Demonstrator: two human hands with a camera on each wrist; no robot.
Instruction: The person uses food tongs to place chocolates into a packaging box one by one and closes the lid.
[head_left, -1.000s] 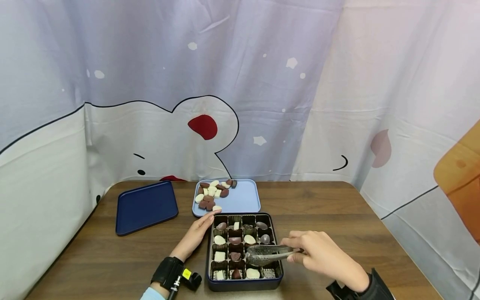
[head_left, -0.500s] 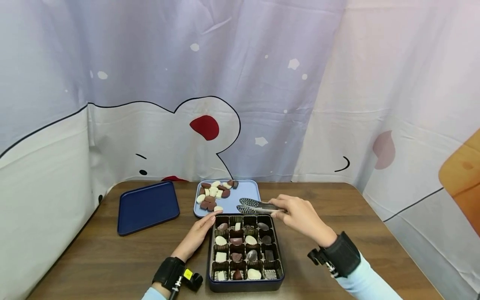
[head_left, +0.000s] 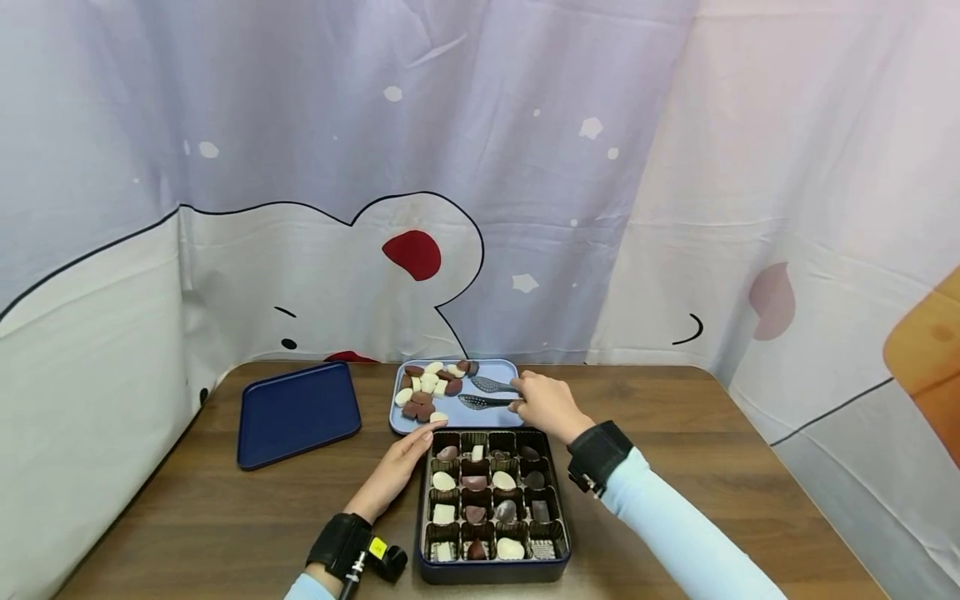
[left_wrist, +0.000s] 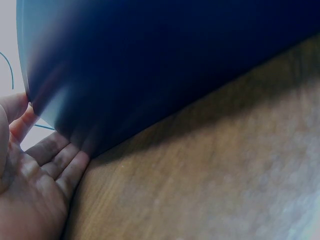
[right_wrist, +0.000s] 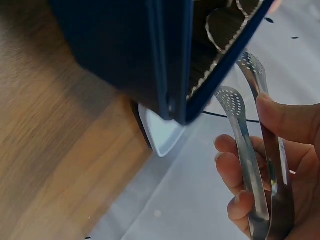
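My right hand (head_left: 550,402) holds metal tongs (head_left: 487,402) over the right part of the light blue tray (head_left: 459,419). Nothing sits between the tongs' perforated, spread ends, which point toward the chocolates (head_left: 428,382) piled on the tray's left. Nearer me stands a dark blue tin (head_left: 491,573) with a divided insert. White, brown and dark chocolates lie in most of its compartments; the front right one shows a patterned bottom. My left hand (head_left: 395,469) rests against the tin's far left corner. In the left wrist view its fingers (left_wrist: 62,159) lie straight along the tin's side.
A navy tray (head_left: 300,414) lies at the back left of the wooden table (head_left: 660,433). Behind the table's far edge hangs a printed curtain (head_left: 555,250). The tin's far rim is close to the light blue tray's near edge.
My right hand has carried the tongs from over the tin away to the light blue tray, and their ends have spread. An oval dark chocolate shows where the tongs were. My left hand stays put.
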